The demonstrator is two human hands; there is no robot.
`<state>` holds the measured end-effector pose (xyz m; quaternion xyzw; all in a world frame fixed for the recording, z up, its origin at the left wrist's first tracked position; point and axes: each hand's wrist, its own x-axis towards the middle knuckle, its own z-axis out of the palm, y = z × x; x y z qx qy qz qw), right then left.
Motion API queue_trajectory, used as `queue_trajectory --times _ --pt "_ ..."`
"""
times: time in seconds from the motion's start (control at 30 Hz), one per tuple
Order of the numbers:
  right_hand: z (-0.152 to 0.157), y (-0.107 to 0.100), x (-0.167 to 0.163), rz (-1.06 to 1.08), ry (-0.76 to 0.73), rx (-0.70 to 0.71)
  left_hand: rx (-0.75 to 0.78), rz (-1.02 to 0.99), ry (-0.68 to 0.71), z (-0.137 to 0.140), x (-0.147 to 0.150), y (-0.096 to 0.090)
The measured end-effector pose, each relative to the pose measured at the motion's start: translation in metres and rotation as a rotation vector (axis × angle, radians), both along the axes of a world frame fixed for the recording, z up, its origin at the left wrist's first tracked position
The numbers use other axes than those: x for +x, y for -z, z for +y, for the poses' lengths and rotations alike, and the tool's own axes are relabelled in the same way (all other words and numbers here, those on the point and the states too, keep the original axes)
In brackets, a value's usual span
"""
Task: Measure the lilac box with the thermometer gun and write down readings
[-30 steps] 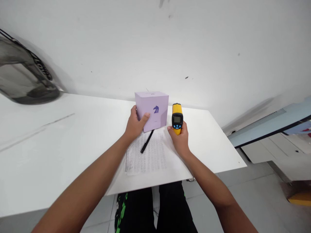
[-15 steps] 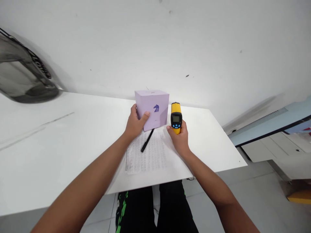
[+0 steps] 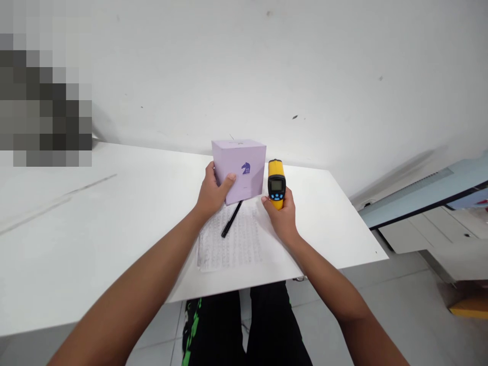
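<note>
My left hand [image 3: 213, 191] grips the lower left of a lilac box [image 3: 247, 175] that bears a dark horse-head logo, its thumb across the front face. To the right of the box, my right hand [image 3: 282, 216] is wrapped round the handle of a yellow and black infrared thermometer [image 3: 276, 184]. The thermometer's small screen and blue buttons face me. Below the box lies a black pen [image 3: 231, 219], its far end hidden by or close under the box. Under the pen is a sheet of paper [image 3: 231, 252] covered in rows of faint writing.
The white table [image 3: 125, 203] runs against a white wall [image 3: 183, 66]. Its right edge slants toward a lower area with a long pale blue panel [image 3: 430, 188] and white drawers [image 3: 423, 231]. A blurred-out dark object [image 3: 46, 112] is at the upper left.
Both hands keep their hold on the box and the thermometer. The view has shifted very slightly; nothing else visibly moves.
</note>
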<state>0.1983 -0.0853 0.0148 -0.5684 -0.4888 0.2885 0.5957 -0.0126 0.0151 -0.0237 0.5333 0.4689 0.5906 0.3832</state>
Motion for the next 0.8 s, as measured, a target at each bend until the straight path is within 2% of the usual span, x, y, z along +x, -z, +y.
queue_trajectory --times 0.33,0.8 --pt "0.0011 0.0049 0.0034 -0.071 -0.011 0.017 0.045 -0.014 0.007 0.0056 -0.0013 0.0099" --pt "-0.0011 -0.0021 0.0010 -0.034 -0.010 -0.013 0.027 0.014 0.010 0.0018 -0.0011 0.0042"
